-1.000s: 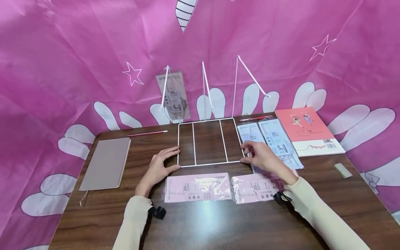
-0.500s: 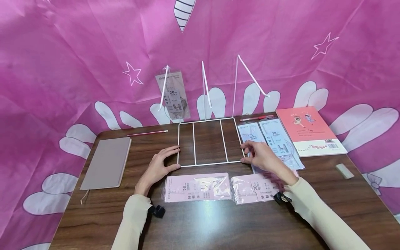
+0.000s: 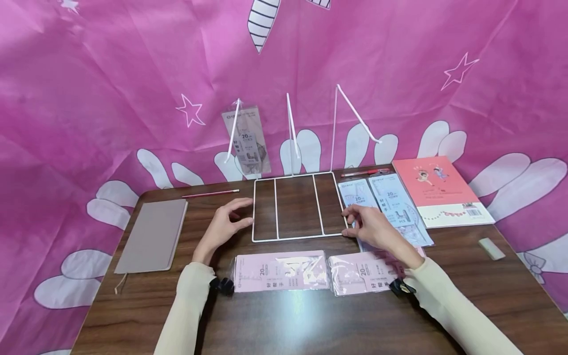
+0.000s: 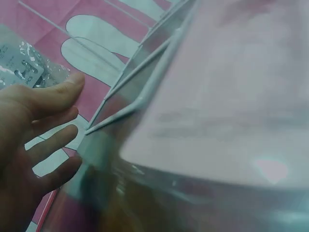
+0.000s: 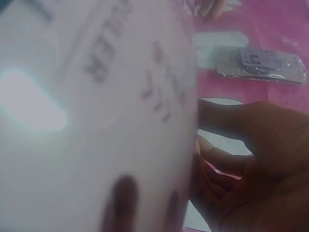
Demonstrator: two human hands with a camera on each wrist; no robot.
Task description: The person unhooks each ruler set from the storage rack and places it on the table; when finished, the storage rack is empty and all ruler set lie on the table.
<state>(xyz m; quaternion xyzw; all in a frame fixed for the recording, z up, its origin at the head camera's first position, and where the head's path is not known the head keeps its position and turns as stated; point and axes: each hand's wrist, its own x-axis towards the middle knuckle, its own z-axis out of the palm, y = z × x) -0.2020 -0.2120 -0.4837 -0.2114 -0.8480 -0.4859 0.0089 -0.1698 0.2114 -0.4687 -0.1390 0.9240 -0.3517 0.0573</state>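
Observation:
A white wire rack (image 3: 299, 237) lies with its base flat on the table, three slanted arms rising at its back. From the left arm hangs a bagged ruler set (image 3: 247, 143). My left hand (image 3: 223, 228) is beside the base's left rail, fingers loosely spread and holding nothing. At the right rail, my right hand (image 3: 370, 226) rests its thumb and index fingertips on the wire, the other fingers bent. Two pink ruler packs, one left (image 3: 281, 271) and one right (image 3: 355, 273), lie in front. Blue ruler packs (image 3: 392, 202) lie under and beyond my right hand.
A grey notebook (image 3: 153, 236) lies at left, with a red pencil (image 3: 210, 193) behind it. A red pen (image 3: 366, 172) is at the back right, near a red-and-white book (image 3: 439, 187). An eraser (image 3: 491, 249) sits farther right. A pink curtain (image 3: 133, 74) hangs behind the table.
My left hand has come slightly away from the rack's left rail, its fingertips drawn back. The right hand stays at the right rail. The view has tilted up a little.

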